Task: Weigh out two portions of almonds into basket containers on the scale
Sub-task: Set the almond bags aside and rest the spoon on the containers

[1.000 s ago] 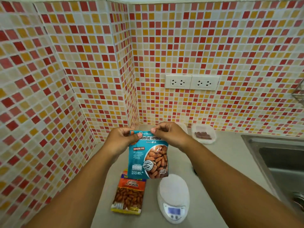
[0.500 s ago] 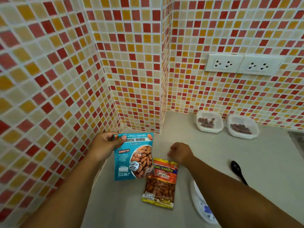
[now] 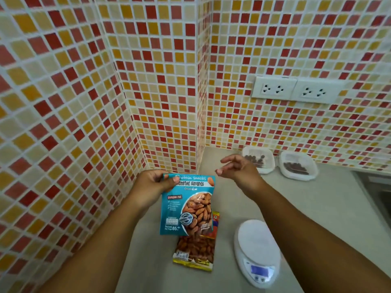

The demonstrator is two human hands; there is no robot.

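My left hand (image 3: 153, 182) pinches the top left corner of a blue bag of unroasted almonds (image 3: 187, 208), which hangs upright above the counter. Below it lies an orange and yellow bag of salted almonds (image 3: 195, 250), partly covered by the blue bag. My right hand (image 3: 237, 169) hovers to the right of the blue bag's top with loosely curled fingers, holding nothing. A white digital scale (image 3: 257, 250) with a lit display sits bare at the front right. Two clear containers (image 3: 259, 159) (image 3: 297, 167) with dark almonds stand by the back wall.
Mosaic tile walls close in on the left and behind, forming a corner. A double wall socket (image 3: 296, 90) sits above the containers. A sink edge (image 3: 378, 187) shows at the far right. The beige counter (image 3: 317, 208) runs between scale and containers.
My right hand rose from the salted almond bag to beside the blue bag's top. The blue bag lifted and shifted right, over the salted bag. The view swung slightly left.
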